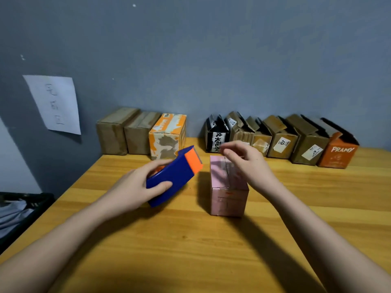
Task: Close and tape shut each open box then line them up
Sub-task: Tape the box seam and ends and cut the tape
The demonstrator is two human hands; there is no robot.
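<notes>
A pink box (228, 199) stands upright mid-table, its top flaps down, with clear tape along the top seam. My left hand (135, 187) grips a blue tape dispenser (171, 176) with an orange head, held tilted just left of the pink box. Over the box's far top edge, my right hand (249, 163) has thumb and fingers pinched together, seemingly on the clear tape end. Three closed boxes (143, 134) stand in a row against the wall at the left. Several open boxes (281, 138) stand in a row at the right.
The wooden table (190, 250) runs up to a blue-grey wall. A paper sheet (55, 104) is stuck on the wall at left. A dark crate with cloth (19, 210) sits beside the table's left edge.
</notes>
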